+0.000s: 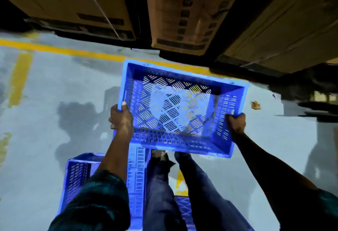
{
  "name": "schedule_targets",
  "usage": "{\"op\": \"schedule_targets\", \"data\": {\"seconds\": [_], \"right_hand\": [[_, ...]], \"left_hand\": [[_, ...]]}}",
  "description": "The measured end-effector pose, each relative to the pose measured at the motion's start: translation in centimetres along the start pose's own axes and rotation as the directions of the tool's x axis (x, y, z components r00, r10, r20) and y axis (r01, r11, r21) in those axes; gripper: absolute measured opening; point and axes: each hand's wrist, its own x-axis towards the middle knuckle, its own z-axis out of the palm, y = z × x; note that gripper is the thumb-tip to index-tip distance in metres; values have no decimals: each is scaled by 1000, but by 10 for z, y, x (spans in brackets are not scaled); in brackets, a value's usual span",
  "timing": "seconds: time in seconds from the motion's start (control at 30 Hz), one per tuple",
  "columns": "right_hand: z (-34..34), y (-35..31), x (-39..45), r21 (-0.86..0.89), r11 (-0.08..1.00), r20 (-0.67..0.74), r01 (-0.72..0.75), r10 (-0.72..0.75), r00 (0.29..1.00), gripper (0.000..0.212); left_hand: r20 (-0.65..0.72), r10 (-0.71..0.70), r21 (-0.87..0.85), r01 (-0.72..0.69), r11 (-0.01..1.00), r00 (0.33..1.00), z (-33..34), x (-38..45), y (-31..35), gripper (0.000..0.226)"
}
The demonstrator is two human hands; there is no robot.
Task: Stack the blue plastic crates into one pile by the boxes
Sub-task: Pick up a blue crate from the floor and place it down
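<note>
I hold an empty blue plastic crate (182, 77) with a slotted bottom in the air over the grey floor, its open side up. My left hand (121, 119) grips its left rim and my right hand (236, 124) grips its right rim near the front corner. Another blue crate (80, 176) stands on the floor at the lower left, partly hidden behind my left sleeve. A piece of a further blue crate (183, 210) shows between and below my legs. The cardboard boxes (182, 11) stand just beyond the held crate.
Large cardboard boxes (64, 0) line the top of the view, on dark pallets. A yellow line (73, 51) runs along the floor in front of them. A small brown scrap (255, 105) lies on the floor to the right. My legs (164, 194) are below the crate.
</note>
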Motion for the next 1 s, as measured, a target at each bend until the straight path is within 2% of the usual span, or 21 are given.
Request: {"op": "schedule_targets", "data": {"seconds": [0.1,0.2,0.27,0.33,0.43,0.53,0.6,0.7,0.8,0.83,0.93,0.97,1.0], "right_hand": [[32,16,53,-10,1000,-4,-11,11,1000,45],[65,24,107,-34,999,11,-14,14,1000,44],[86,25,137,-27,1000,11,-11,12,1000,51],[104,29,162,-8,1000,5,-9,9,1000,59],[134,39,200,-7,1000,7,-1,1,1000,44],[162,47,236,-1,1000,25,3,-2,1000,45],[181,53,260,-36,999,41,4,-3,999,41],[207,62,289,-31,999,56,29,-27,998,46],[230,73,314,-32,999,36,30,-29,999,52],[236,75,319,-37,999,33,26,-25,999,52],[250,82,331,-56,998,25,30,-29,999,52],[254,85,334,-56,998,21,29,-28,999,52],[256,88,335,-60,998,16,32,-31,999,51]], "left_hand": [[-1,36,49,-36,998,999,44,27,-14,44],[0,56,61,-55,997,998,97,61,-31,69],[5,63,83,-63,995,998,127,81,-37,76],[30,77,110,-80,991,997,153,99,-41,73],[78,98,132,-108,985,992,191,122,-41,69],[129,62,196,-87,977,990,227,146,-42,50],[146,29,213,-60,975,989,250,161,-50,49],[187,-14,156,-16,988,982,280,185,-70,50],[208,-68,77,53,996,976,310,215,-96,66],[218,-93,55,83,995,972,314,221,-100,64],[289,-125,-21,137,990,949,327,236,-114,33],[310,-139,-31,156,987,940,330,240,-117,35],[318,-145,-47,169,985,937,332,246,-123,47]]}}
